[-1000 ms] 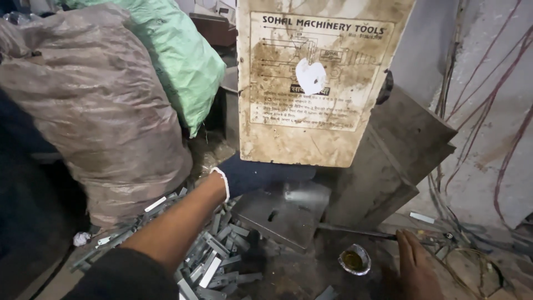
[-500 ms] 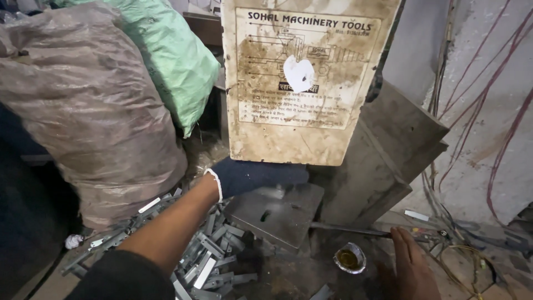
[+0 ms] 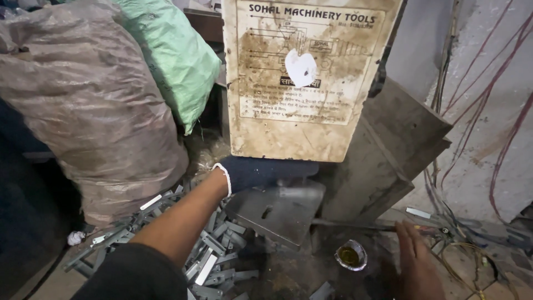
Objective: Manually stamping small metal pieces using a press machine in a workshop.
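Note:
My left hand [image 3: 266,171], in a dark glove with a white cuff, reaches to the right under the bottom edge of a dirty cream machine panel [image 3: 305,83]. It hovers just above a grey steel plate [image 3: 277,214] with a small slot in it. The fingertips lie in shadow beneath the panel, so any grip is hidden. My bare right hand [image 3: 416,261] rests flat at the lower right with fingers apart, holding nothing. A small metal bowl [image 3: 350,256] of yellowish liquid sits just left of it.
Several small grey metal strips [image 3: 216,250] are heaped under my left forearm. A large brown sack [image 3: 89,111] and a green sack [image 3: 177,55] stand at the left. A slanted steel chute [image 3: 388,155] leans beside the machine; red and grey cables [image 3: 488,83] run down the right wall.
My gloved left hand has pushed a little further right under the panel. The right hand stays on the floor.

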